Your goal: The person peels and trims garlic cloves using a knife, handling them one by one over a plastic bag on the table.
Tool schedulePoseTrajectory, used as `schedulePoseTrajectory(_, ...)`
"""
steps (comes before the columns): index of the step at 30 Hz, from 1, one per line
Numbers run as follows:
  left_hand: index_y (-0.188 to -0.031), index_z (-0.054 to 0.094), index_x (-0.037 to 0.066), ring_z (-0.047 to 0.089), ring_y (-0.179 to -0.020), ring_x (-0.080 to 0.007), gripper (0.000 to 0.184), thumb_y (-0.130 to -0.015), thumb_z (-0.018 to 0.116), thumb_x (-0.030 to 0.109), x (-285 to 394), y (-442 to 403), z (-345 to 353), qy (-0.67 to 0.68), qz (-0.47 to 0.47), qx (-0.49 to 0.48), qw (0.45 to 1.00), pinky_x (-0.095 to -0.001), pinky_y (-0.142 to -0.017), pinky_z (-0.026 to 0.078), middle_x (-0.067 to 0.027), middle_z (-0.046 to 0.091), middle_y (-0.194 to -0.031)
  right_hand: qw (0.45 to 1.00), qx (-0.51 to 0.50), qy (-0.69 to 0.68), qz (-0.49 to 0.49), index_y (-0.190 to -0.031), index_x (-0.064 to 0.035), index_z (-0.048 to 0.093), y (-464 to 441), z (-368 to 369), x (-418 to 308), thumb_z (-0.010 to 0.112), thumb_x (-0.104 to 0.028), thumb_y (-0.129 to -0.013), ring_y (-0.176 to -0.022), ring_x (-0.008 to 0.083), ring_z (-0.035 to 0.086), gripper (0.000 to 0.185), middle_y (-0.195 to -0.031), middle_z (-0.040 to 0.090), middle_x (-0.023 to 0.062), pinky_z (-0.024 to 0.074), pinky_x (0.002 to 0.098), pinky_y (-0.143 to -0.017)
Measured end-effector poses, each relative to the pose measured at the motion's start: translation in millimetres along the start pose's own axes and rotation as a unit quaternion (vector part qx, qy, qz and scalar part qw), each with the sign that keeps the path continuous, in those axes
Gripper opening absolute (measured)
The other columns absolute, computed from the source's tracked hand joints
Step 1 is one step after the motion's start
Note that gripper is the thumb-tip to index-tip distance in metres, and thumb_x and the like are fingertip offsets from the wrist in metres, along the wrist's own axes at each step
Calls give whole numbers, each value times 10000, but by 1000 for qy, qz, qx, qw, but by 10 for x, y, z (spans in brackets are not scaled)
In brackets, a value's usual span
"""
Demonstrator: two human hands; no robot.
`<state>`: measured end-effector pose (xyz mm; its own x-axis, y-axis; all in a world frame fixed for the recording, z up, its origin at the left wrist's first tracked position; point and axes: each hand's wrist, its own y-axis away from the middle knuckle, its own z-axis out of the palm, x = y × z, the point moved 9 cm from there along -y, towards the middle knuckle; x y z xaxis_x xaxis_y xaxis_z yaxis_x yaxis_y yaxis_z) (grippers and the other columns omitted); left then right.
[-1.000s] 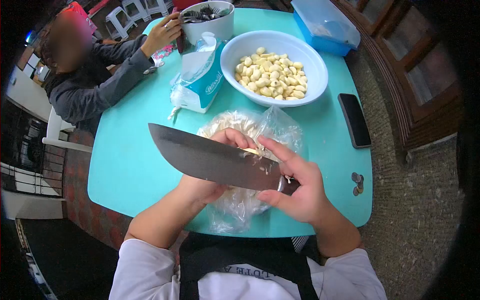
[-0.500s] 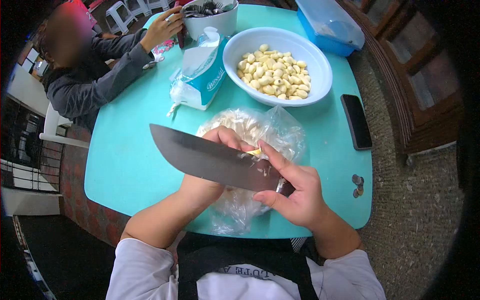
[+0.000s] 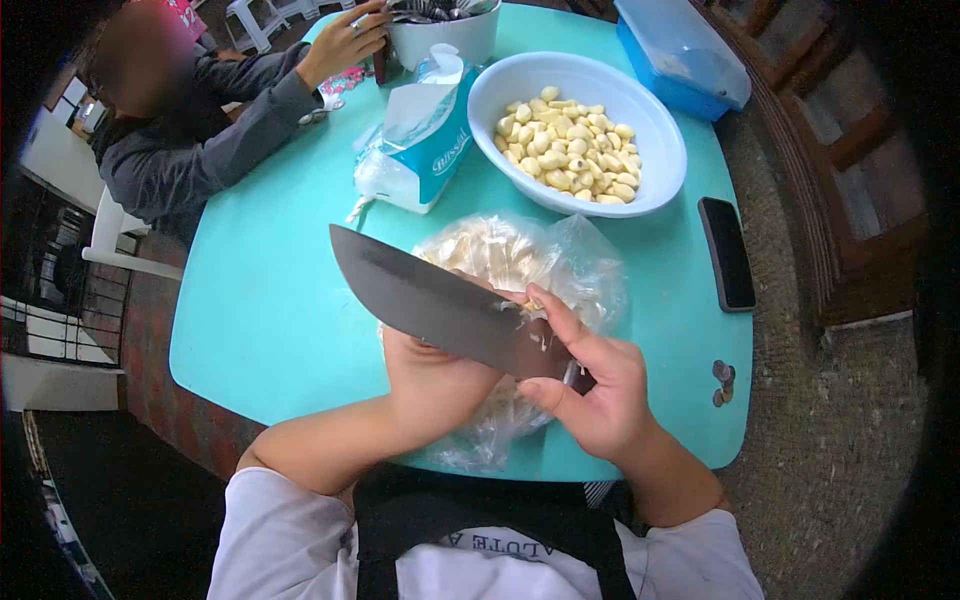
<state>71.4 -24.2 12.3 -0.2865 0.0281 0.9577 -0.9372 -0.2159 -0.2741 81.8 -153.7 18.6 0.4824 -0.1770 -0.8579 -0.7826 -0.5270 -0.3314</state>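
My right hand [image 3: 605,395] grips a broad, dark-bladed knife [image 3: 430,300] near its handle, thumb and forefinger against the blade. The blade slants up to the left, with bits of pale peel stuck to it near the handle. Behind the blade, my left hand [image 3: 440,385] is closed, and its fingers are mostly hidden. A small part of a garlic clove [image 3: 537,306] shows at the upper blade edge, between the fingertips of both hands. Under my hands lies a clear plastic bag [image 3: 590,260] with whitish garlic [image 3: 480,250] inside.
A pale blue basin [image 3: 665,150] of peeled cloves [image 3: 570,150] stands beyond the bag. Around it are a tissue pack [image 3: 430,150], a lidded blue box [image 3: 680,70], a phone [image 3: 727,255] and coins [image 3: 723,382]. Another person's hand [image 3: 345,45] touches a white tub [image 3: 450,40] of cutlery.
My left hand has turned and moved down behind the blade, and less of the clove shows. The knife has shifted slightly right. The whole view has moved a little.
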Motion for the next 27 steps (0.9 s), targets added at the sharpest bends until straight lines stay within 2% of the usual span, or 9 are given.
schedulePoseTrajectory(5, -821, 644, 18, 592, -798, -134, 206, -655, 668, -103, 56, 12, 44, -33, 78, -45, 995, -244, -678, 472, -75, 618, -903, 999, -16, -23, 41, -1268, -12, 438, 19, -21, 47, 677, -170, -759, -593, 126, 560, 584, -860, 623, 153, 450, 243, -573)
schedulePoseTrajectory(9, -649, 554, 32, 611, -723, -193, 174, -621, 638, -117, 99, 79, 43, -112, 130, -75, 982, -277, -645, 482, -82, 622, -788, 995, 18, -96, 5, -1260, 6, 443, 18, -22, 78, 637, -137, -802, -572, 95, 530, 517, -786, 619, 84, 438, 226, -549)
schedulePoseTrajectory(11, -620, 508, 38, 605, -729, -218, 205, -616, 632, -126, 262, 40, 80, -104, 201, -79, 971, -292, -656, 484, -93, 602, -779, 977, 13, -196, 79, -1268, 9, 431, 47, -19, 187, 611, -141, -829, -531, 73, 492, 497, -718, 591, 44, 409, 204, -504)
schedulePoseTrajectory(13, -615, 471, 40, 597, -779, -221, 239, -621, 626, -141, 198, -55, 97, -22, 169, -94, 981, -321, -705, 499, -97, 565, -773, 907, -32, -336, 252, -1284, 6, 411, 169, 25, 310, 581, -167, -858, -485, 52, 446, 490, -649, 549, 10, 367, 179, -449)
schedulePoseTrajectory(16, -629, 459, 28, 572, -859, -213, 243, -648, 599, -169, 106, -128, 143, 99, 120, -126, 980, -363, -806, 500, -89, 508, -818, 838, -46, -464, 283, -1309, -5, 369, 178, 64, 337, 549, -240, -880, -448, 34, 385, 521, -578, 482, 4, 297, 161, -397)
schedulePoseTrajectory(18, -675, 498, 22, 557, -889, -200, 217, -669, 594, -172, 50, -136, 162, 149, 89, -146, 974, -349, -844, 485, -91, 482, -915, 834, -60, -478, 270, -1316, -11, 358, 159, 73, 327, 532, -273, -887, -440, 44, 389, 532, -567, 472, 10, 301, 172, -387)
schedulePoseTrajectory(22, -766, 543, 25, 528, -915, -172, 197, -690, 600, -148, 12, -135, 178, 114, 45, -146, 982, -294, -809, 480, -89, 447, -997, 845, -59, -465, 257, -1310, -5, 370, 161, 60, 297, 532, -293, -883, -461, 38, 393, 540, -604, 485, -3, 314, 167, -404)
schedulePoseTrajectory(25, -849, 558, 27, 504, -923, -146, 198, -721, 587, -121, -85, -184, 147, 80, 14, -156, 984, -252, -769, 473, -82, 428, -1023, 926, -27, -309, 214, -1292, 10, 397, 72, -102, 150, 580, -240, -853, -500, 25, 400, 537, -712, 538, -2, 322, 153, -435)
schedulePoseTrajectory(27, -895, 561, 31, 490, -927, -133, 203, -744, 572, -103, -172, -152, 176, 103, -51, -159, 981, -232, -748, 466, -79, 422, -1023, 937, 9, -277, 215, -1283, 15, 411, 96, -148, 188, 615, -193, -822, -524, 14, 391, 545, -792, 555, 3, 312, 143, -448)
